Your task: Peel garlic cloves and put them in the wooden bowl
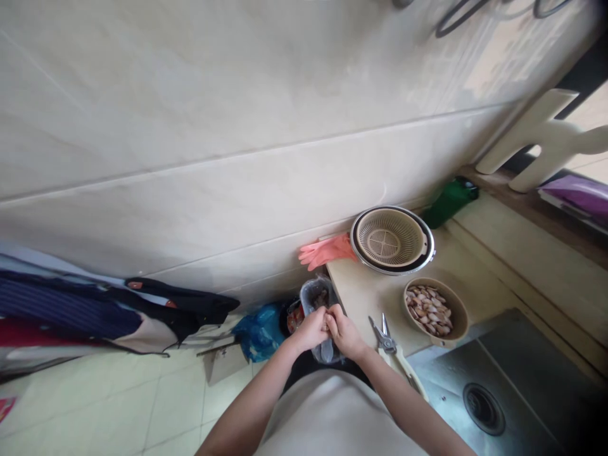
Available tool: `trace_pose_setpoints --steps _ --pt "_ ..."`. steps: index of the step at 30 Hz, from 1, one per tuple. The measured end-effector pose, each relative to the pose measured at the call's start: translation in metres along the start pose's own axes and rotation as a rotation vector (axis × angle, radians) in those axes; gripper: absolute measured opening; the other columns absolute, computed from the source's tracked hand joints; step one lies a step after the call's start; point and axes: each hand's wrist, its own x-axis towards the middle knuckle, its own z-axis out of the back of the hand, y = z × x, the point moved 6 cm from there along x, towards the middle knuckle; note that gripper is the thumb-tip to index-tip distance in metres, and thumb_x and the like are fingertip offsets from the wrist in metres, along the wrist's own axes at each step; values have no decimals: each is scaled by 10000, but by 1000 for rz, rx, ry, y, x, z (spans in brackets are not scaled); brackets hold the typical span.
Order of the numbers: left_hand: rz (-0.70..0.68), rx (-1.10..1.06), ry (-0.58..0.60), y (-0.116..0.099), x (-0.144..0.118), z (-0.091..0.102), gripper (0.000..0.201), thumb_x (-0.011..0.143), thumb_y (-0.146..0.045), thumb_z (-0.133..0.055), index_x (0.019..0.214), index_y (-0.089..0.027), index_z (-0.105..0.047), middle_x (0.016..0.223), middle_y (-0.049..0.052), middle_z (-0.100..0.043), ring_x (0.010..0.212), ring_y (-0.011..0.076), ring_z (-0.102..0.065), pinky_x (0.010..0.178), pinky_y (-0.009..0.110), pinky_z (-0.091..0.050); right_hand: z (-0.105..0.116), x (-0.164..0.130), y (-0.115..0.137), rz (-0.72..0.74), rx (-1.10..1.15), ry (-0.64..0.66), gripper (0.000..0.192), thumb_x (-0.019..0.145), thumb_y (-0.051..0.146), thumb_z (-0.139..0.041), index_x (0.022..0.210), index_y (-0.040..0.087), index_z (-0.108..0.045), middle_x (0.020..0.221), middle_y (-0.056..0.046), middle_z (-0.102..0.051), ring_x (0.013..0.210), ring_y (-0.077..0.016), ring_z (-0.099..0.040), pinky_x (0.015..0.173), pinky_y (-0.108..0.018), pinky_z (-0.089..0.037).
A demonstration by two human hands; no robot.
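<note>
My left hand (311, 330) and my right hand (346, 333) meet in front of my body, fingers curled and pressed against each other. Whatever they pinch is too small and too covered to make out. Directly beneath them is a small bin (311, 290) lined with a clear plastic bag, with some scraps inside. To the right on the counter, a beige bowl (460, 310) holds several pinkish-white pieces that look like garlic cloves (429, 309). Between that bowl and my right hand lies a pair of scissors (387, 342) with pale handles, blades apart.
A beige strainer (389, 237) sits in a metal-rimmed bowl at the wall, beside pink rubber gloves (327, 251). Behind stands a green bottle (449, 202). The sink (441, 380) is at the lower right. A blue plastic bag (260, 332) and hanging clothes (71, 307) are on the left.
</note>
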Motion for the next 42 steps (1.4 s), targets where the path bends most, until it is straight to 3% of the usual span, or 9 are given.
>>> trace_pose_setpoints --steps 6,12,19,22,26,29,32,36,42 --pt "-47 49 115 -11 -2 1 279 694 -301 -626 819 -196 -401 660 -39 -503 596 124 -486 504 213 -306 -4 1 -11 -162 359 -99 245 851 460 -387 768 231 -407 677 38 -464 627 -131 -480 597 -254 -421" --pt "-50 122 112 -25 -2 5 226 753 -226 -536 907 -200 -372 607 -76 -447 540 104 -455 508 211 -305 -10 4 -21 -356 644 11 371 758 574 -512 741 223 -393 535 89 -384 429 -73 -308 410 -201 -254" --pt "-99 14 59 -31 -6 2 261 786 -295 -536 965 -195 -374 810 5 -547 730 153 -545 632 258 -401 9 6 -8 -234 355 -132 291 821 480 -422 686 222 -405 605 52 -424 581 -120 -430 556 -241 -370" --pt "-129 10 61 -33 -9 4 283 781 -305 -550 988 -198 -388 826 5 -541 723 148 -535 634 258 -402 9 9 -11 -238 352 -142 283 837 443 -369 658 225 -387 593 48 -413 576 -121 -430 556 -237 -378" --pt "-122 0 39 -27 -9 9 276 780 -280 -545 999 -206 -395 805 -13 -518 687 126 -507 618 239 -390 -6 16 -33 -345 381 -49 266 833 433 -374 670 224 -383 531 68 -395 474 -99 -388 452 -208 -324" --pt "-94 -6 -28 -10 -5 11 267 766 -240 -542 984 -208 -391 802 -18 -511 676 118 -503 622 235 -387 -14 19 -55 -393 249 -71 208 816 355 -425 671 206 -440 505 63 -438 457 -96 -414 449 -207 -322" --pt "-36 44 -71 10 2 10 237 754 -192 -523 955 -211 -398 755 -30 -503 630 115 -502 596 231 -371 -22 19 -67 -385 175 -51 178 840 325 -401 807 195 -518 523 49 -502 450 -103 -450 465 -217 -339" --pt "8 116 -63 23 6 5 258 720 -139 -529 936 -221 -414 713 -34 -518 626 135 -535 582 237 -358 -21 19 -53 -274 84 -69 288 866 451 -364 794 210 -505 638 14 -561 576 -129 -523 551 -237 -377" --pt "-40 56 -7 17 7 -6 242 747 -193 -545 910 -211 -368 698 -20 -533 633 147 -539 561 241 -358 -15 21 -35 -236 -4 -64 296 864 456 -319 684 229 -377 604 27 -480 584 -144 -484 562 -251 -353"
